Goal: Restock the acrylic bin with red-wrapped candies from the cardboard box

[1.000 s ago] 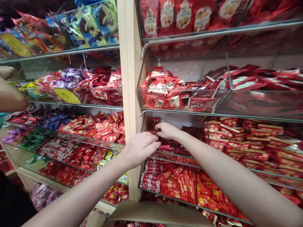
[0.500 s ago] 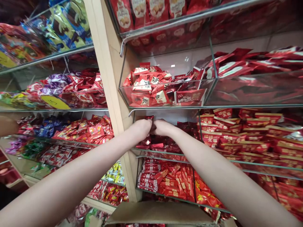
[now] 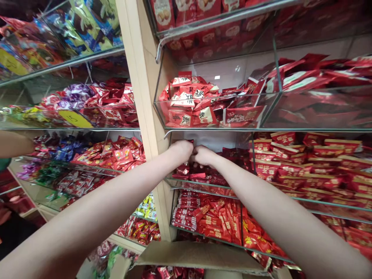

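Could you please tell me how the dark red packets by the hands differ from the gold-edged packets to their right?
The dark red packets are deeper in colour; the gold-edged packets are brighter red, with gold lettering. The dark red packets form a lower pile than the gold-edged packets. The left hand and right hand are at the dark red packets; neither is at the gold-edged packets. Both are red-wrapped.

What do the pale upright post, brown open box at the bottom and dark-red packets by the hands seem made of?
Pale upright post: probably wood or laminate, smooth, with thin surface lines.
Brown open box: likely cardboard, matte, with plain flaps.
Dark-red packets: perhaps plastic or foil film, glossy, with highlights.
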`<state>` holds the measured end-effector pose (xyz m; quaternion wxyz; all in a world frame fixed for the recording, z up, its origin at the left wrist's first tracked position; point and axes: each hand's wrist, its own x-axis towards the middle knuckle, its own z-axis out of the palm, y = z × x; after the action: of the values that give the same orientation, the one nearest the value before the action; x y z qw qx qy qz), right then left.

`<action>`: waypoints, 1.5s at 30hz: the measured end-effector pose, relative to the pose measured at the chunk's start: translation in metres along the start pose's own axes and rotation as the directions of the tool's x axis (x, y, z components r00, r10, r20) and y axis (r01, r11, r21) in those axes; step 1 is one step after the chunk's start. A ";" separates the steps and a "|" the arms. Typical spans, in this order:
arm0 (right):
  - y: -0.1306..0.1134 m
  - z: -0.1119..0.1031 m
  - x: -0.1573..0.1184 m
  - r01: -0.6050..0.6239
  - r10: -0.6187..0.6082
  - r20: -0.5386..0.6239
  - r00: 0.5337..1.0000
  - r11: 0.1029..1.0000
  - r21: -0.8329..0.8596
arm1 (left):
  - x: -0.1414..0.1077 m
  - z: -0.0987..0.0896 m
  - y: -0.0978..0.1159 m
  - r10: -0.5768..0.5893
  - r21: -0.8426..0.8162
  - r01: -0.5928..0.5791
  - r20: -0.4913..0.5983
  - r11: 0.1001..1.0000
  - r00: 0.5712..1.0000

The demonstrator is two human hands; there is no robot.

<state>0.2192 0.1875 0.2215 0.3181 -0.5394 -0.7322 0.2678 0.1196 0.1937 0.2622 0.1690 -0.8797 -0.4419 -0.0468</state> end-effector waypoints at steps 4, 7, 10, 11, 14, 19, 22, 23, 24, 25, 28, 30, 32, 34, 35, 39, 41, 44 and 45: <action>0.002 0.002 0.002 -0.054 0.060 -0.042 0.997 0.992 0.116 | -0.021 0.000 0.003 0.046 0.050 -0.050 0.069 0.998 0.997; 0.000 -0.004 0.005 -0.129 0.160 -0.185 0.970 0.977 0.172 | -0.042 0.005 0.005 0.105 0.079 -0.116 0.127 0.990 0.986; 0.000 -0.013 0.008 -0.063 0.203 -0.443 0.873 0.949 0.310 | -0.053 0.008 0.007 0.164 0.141 -0.185 0.144 0.973 0.976; 0.002 -0.016 0.009 -0.019 0.209 -0.523 0.826 0.938 0.345 | -0.054 0.008 0.008 0.176 0.148 -0.198 0.150 0.969 0.973; 0.010 -0.023 0.013 0.027 0.217 -0.635 0.742 0.936 0.352 | -0.051 0.006 0.011 0.160 0.109 -0.183 0.192 0.977 0.968; 0.021 -0.030 0.015 -0.110 0.222 -0.644 0.732 0.972 0.210 | -0.047 0.006 0.014 0.115 0.037 -0.124 0.198 0.992 0.974; 0.021 -0.032 0.012 -0.200 0.117 -0.658 0.744 0.979 -0.051 | -0.047 0.008 0.015 0.102 0.021 -0.108 0.208 0.994 0.973; 0.021 -0.032 0.010 -0.207 0.045 -0.641 0.766 0.962 -0.179 | -0.047 0.009 0.014 0.101 0.017 -0.107 0.210 0.994 0.972; 0.020 -0.031 0.008 -0.209 -0.019 -0.606 0.795 0.930 -0.302 | -0.048 0.009 0.014 0.100 0.014 -0.105 0.210 0.994 0.973; 0.021 -0.031 0.007 -0.212 -0.057 -0.557 0.829 0.889 -0.406 | -0.048 0.010 0.014 0.099 0.012 -0.104 0.209 0.995 0.973; 0.024 -0.028 0.002 -0.273 -0.017 -0.433 0.901 0.753 -0.599 | -0.048 0.011 0.013 0.122 0.012 -0.128 0.219 0.992 0.968; 0.028 -0.027 0.000 -0.326 0.040 -0.399 0.916 0.656 -0.681 | -0.048 0.012 0.013 0.150 0.016 -0.158 0.225 0.987 0.963; 0.030 -0.026 0.000 -0.351 0.080 -0.381 0.921 0.594 -0.724 | -0.049 0.013 0.012 0.168 0.023 -0.178 0.227 0.984 0.959; 0.031 -0.025 0.000 -0.353 0.105 -0.362 0.926 0.583 -0.732 | -0.051 0.012 0.011 0.175 0.032 -0.188 0.232 0.982 0.957; 0.030 -0.024 0.000 -0.349 0.102 -0.362 0.927 0.590 -0.728 | -0.052 0.011 0.011 0.178 0.035 -0.192 0.240 0.981 0.954; 0.024 -0.022 -0.001 -0.276 -0.079 -0.437 0.896 0.672 -0.687 | -0.052 0.001 0.008 0.220 0.047 -0.246 0.313 0.968 0.924; 0.019 -0.020 -0.003 -0.146 -0.240 -0.464 0.853 0.743 -0.653 | -0.046 -0.004 0.006 0.259 0.053 -0.297 0.356 0.954 0.898; 0.013 -0.017 -0.006 0.099 -0.389 -0.393 0.833 0.805 -0.585 | -0.031 -0.006 0.002 0.302 0.066 -0.358 0.409 0.931 0.861; 0.011 -0.016 -0.007 0.146 -0.400 -0.357 0.844 0.813 -0.564 | -0.026 -0.006 0.001 0.313 0.069 -0.375 0.425 0.924 0.849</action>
<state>0.2395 0.1848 0.2224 0.3615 -0.5377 -0.7516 -0.1239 0.1054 0.1715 0.2615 0.1444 -0.9198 -0.3044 0.2013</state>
